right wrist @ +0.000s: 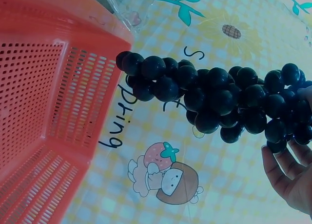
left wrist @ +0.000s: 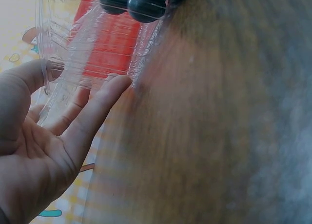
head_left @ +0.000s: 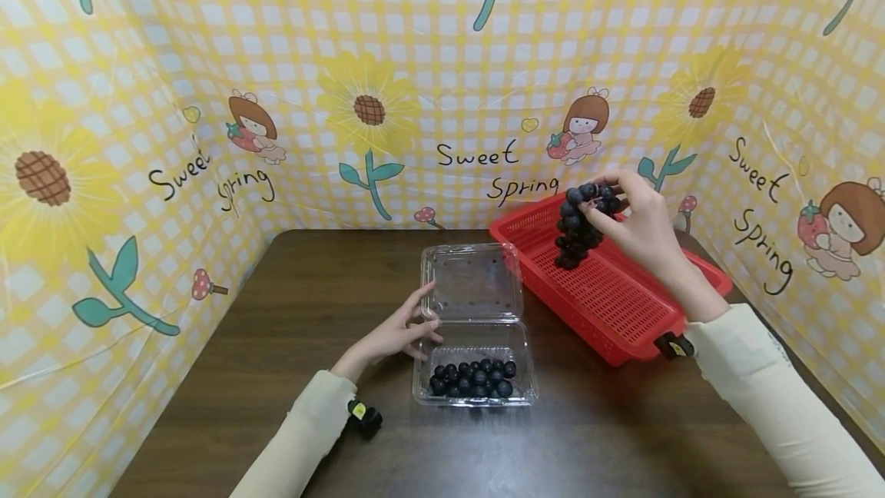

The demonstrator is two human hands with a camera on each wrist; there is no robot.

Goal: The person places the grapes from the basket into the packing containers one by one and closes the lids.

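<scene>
A bunch of dark grapes (head_left: 581, 225) hangs from my right hand (head_left: 639, 221), which grips it by its upper end above the red basket. In the right wrist view the bunch (right wrist: 219, 99) stretches sideways, with fingertips (right wrist: 278, 170) at its thick end. My left hand (head_left: 394, 333) is at the left side of an open clear plastic clamshell box (head_left: 473, 336), its fingers spread along the edge near the hinge. More dark grapes (head_left: 477, 379) lie in the front of the box's base. In the left wrist view, the left fingers (left wrist: 85, 116) touch the clear plastic.
The red perforated basket (head_left: 553, 294) stands at the right, angled, close beside the box lid (head_left: 473, 283). Brown wooden table (head_left: 304, 283) lies under everything. A yellow checked cloth (head_left: 429, 44) with printed flowers walls off the back and sides.
</scene>
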